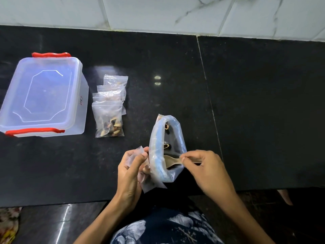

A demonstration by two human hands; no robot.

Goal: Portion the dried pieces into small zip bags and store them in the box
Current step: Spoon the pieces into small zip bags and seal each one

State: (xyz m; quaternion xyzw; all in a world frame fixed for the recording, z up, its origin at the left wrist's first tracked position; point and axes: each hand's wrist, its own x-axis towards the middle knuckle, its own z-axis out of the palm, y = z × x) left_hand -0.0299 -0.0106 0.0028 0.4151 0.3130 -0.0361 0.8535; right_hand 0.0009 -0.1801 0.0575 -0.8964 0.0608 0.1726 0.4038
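Observation:
A large clear plastic bag (159,143) stands open near the counter's front edge, with a few dried pieces (166,146) showing inside. My right hand (207,171) pinches the handle of a small wooden spoon (171,160) whose bowl is inside that bag. My left hand (130,173) holds a small empty zip bag (135,155) just left of the big bag. Several filled zip bags (110,106) lie in an overlapping row to the left. The clear storage box (44,95) with red clips sits at far left, lid on.
The black stone counter (246,103) runs across the view, with a seam right of the middle. White marble tiles (158,13) form the back wall. The counter's front edge lies just below my hands, above a dark shiny floor (52,224).

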